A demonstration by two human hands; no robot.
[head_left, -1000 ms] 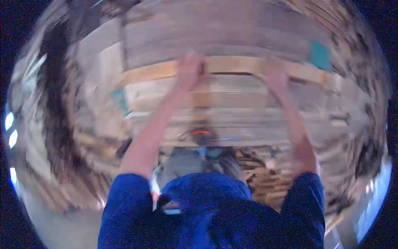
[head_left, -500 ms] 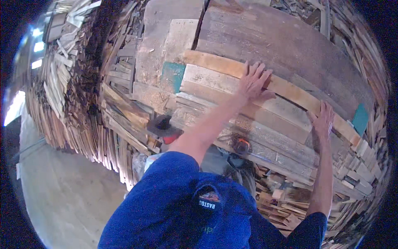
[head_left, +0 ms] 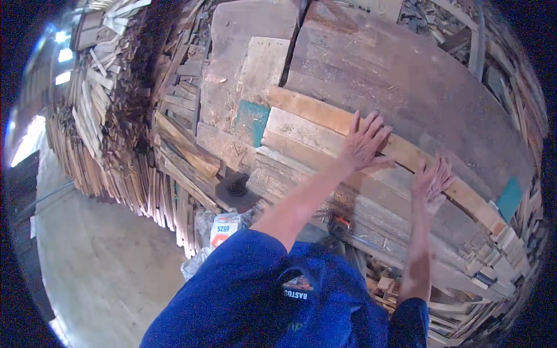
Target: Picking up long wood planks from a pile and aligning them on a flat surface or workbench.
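Note:
A long, pale, narrow wooden board (head_left: 313, 112) runs across the work surface (head_left: 394, 81). On its middle rests my left hand (head_left: 366, 142), fingers spread over the board and thumb pointing right. My right hand (head_left: 432, 177) is a short way to the right, with its fingers stretched across the same board and slightly blurred. Neither hand is closed around anything. Several flat planks (head_left: 301, 129) lie side by side on the near side of the board, dusted with wood shavings. Part of the board is hidden under my fingers.
Green pieces flank the board, one at the left (head_left: 253, 120) and one at the right (head_left: 510, 198). Small wood blocks (head_left: 493, 264) sit at the right. Tall stacks of wood strips (head_left: 104, 156) stand left, beside the floor (head_left: 110, 249). A white package (head_left: 225, 226) lies near my left arm.
My right hand has slid left along the board, closer to my left hand. My left hand stays on the board's middle. The whole view has shifted a little.

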